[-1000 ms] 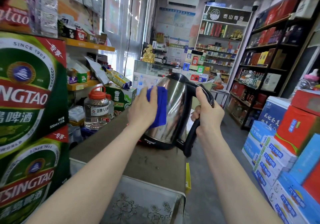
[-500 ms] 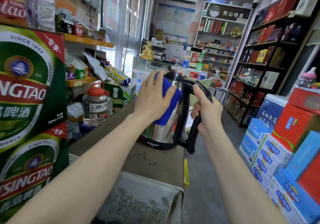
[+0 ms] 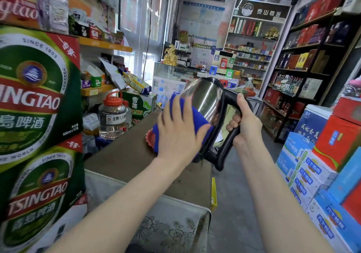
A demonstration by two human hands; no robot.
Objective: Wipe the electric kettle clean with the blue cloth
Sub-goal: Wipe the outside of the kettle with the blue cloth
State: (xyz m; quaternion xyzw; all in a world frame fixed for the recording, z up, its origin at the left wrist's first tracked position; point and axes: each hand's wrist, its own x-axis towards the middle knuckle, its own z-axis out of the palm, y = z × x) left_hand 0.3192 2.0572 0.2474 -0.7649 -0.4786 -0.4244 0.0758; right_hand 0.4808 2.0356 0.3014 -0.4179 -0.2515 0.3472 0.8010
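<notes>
A small shop crowded with stock, seen from above a brown bench (image 3: 125, 155) partly draped at its near end with a pale flowered cloth (image 3: 172, 231). At far left, stacked green beer cartons (image 3: 37, 104) filling the edge of view. Just beyond them, orange shelves (image 3: 103, 44) cluttered with small boxes and packets. Beside the bench's far left corner, a clear jar (image 3: 113, 116) with a red cap, and behind it a green carton (image 3: 140, 104). Pressed flat against the kettle's left flank, the left hand (image 3: 179, 131), fingers spread apart and splayed over the blue cloth (image 3: 197, 118), with folds of that cloth showing above and below the palm. Under the cloth's lower edge, a sliver of something red (image 3: 149, 138), too hidden to identify. Held over the far part of the bench and tilted with its top leaning away to the right, the electric kettle (image 3: 205, 100), steel-bodied with black rim, base and handle; whether its base touched the bench, impossible to tell behind the left hand. Wrapped tight around the black handle (image 3: 226, 143), the right hand (image 3: 244, 123), thumb laid along the upper curve. At the bench's right edge, a thin yellow strip (image 3: 214, 192). Further back, a glass display case (image 3: 175, 73) and shelves of cigarettes (image 3: 252, 57). At far right, dark shelving (image 3: 312, 57) with boxed goods, and blue and red cartons (image 3: 320, 164) piled on the floor.
</notes>
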